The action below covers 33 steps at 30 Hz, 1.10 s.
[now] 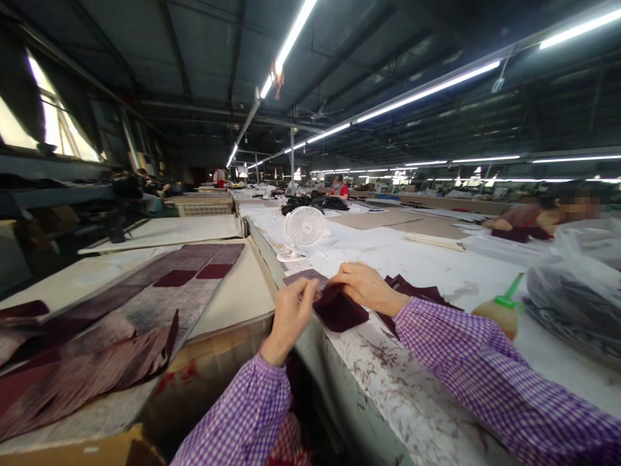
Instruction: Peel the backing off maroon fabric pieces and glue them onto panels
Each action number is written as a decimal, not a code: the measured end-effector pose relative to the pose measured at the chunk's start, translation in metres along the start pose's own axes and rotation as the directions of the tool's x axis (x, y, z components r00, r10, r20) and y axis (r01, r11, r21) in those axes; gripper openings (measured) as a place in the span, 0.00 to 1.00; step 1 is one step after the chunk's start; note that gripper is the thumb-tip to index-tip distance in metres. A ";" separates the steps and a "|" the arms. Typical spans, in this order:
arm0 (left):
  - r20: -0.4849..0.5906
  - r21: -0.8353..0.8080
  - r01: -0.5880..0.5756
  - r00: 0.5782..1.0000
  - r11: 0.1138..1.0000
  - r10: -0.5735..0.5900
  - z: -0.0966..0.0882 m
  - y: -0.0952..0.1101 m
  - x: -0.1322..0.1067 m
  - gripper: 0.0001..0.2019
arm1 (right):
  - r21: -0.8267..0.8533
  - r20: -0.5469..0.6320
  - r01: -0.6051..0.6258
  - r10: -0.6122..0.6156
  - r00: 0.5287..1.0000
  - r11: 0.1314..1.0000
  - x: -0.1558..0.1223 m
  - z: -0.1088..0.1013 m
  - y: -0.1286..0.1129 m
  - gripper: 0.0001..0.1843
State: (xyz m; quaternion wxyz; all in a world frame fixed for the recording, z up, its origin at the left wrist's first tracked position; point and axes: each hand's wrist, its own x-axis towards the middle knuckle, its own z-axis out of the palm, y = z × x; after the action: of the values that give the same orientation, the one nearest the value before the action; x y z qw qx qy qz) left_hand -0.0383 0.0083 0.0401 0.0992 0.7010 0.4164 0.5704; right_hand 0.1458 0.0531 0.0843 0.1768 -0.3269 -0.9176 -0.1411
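A dark maroon fabric or leather piece [341, 314] hangs slightly raised over the near edge of the white table. My right hand [365, 285] pinches its upper edge from the right. At its left corner, my left hand [294, 315] has thumb and forefinger pressed together; the bit between those fingers is too small to make out. Just behind my hands lies a greyish-purple piece [305, 277] on the table. More dark maroon pieces [422, 291] are stacked beyond my right wrist, partly hidden by the sleeve.
A small white fan [304, 228] stands ahead. To the right are a bottle with a green nozzle [499, 310] and a clear plastic bag [577, 285]. Maroon strips and panels [116, 362] cover the left table. A co-worker [548, 213] leans in at far right.
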 end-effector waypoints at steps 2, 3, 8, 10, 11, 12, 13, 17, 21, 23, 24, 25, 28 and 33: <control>0.308 0.076 -0.155 0.943 0.985 0.125 0.003 0.000 -0.018 0.14 | 0.019 0.057 0.033 -0.034 0.998 0.999 -0.006 0.001 0.001 0.17; 0.394 0.121 -0.217 0.906 0.969 0.153 0.006 -0.001 -0.026 0.13 | 0.023 0.082 0.057 -0.059 0.995 0.998 -0.009 0.001 -0.001 0.18; 0.464 0.283 -0.301 0.874 0.911 0.145 0.021 -0.007 -0.044 0.12 | -0.046 0.135 0.235 -0.227 0.964 0.971 -0.019 0.006 -0.014 0.18; 0.466 0.301 -0.309 0.873 0.902 0.143 0.022 -0.008 -0.044 0.12 | -0.039 0.133 0.244 -0.237 0.962 0.969 -0.017 0.009 -0.015 0.12; 0.469 0.306 -0.311 0.872 0.900 0.142 0.022 -0.007 -0.045 0.12 | -0.023 0.108 0.186 -0.183 0.977 0.982 -0.015 0.010 -0.014 0.11; 0.471 0.310 -0.310 0.871 0.899 0.139 0.021 -0.007 -0.045 0.13 | 0.002 0.066 0.092 -0.092 0.994 0.996 -0.011 0.010 -0.012 0.12; 0.470 0.317 -0.307 0.873 0.897 0.133 0.021 -0.007 -0.045 0.13 | 0.035 0.021 -0.017 0.017 1.000 0.999 -0.007 0.010 -0.010 0.14; 0.458 0.368 -0.273 0.885 0.889 0.082 0.021 -0.003 -0.044 0.12 | 0.105 -0.062 -0.355 0.363 0.930 0.929 0.011 0.011 0.005 0.15; 0.471 0.417 -0.268 0.881 0.869 0.045 0.022 0.000 -0.041 0.11 | 0.067 -0.117 -0.493 0.497 0.860 0.868 0.026 0.010 0.019 0.16; 0.460 0.452 -0.258 0.888 0.854 0.025 0.024 0.000 -0.039 0.10 | 0.054 -0.119 -0.503 0.506 0.855 0.863 0.031 0.010 0.022 0.15; 0.441 0.472 -0.241 0.897 0.848 0.010 0.026 -0.001 -0.038 0.09 | 0.049 -0.113 -0.499 0.501 0.858 0.865 0.033 0.009 0.022 0.15; 0.416 0.488 -0.219 0.909 0.845 -0.005 0.028 -0.002 -0.037 0.09 | 0.043 -0.106 -0.491 0.493 0.864 0.870 0.034 0.010 0.022 0.15; 0.347 0.498 -0.189 0.938 0.846 0.005 0.033 -0.004 -0.036 0.12 | 0.029 -0.090 -0.461 0.462 0.882 0.887 0.036 0.011 0.017 0.14; 0.254 0.388 -0.282 0.948 0.878 0.192 0.036 -0.009 -0.039 0.11 | 0.000 -0.067 -0.435 0.434 0.898 0.900 0.035 0.015 0.013 0.14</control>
State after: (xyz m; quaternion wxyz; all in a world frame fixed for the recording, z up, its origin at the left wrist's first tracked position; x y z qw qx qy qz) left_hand -0.0108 -0.0010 -0.0052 -0.0816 0.8072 0.4271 0.3991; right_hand 0.1255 0.0876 0.0875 0.2313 -0.5200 -0.8141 -0.1155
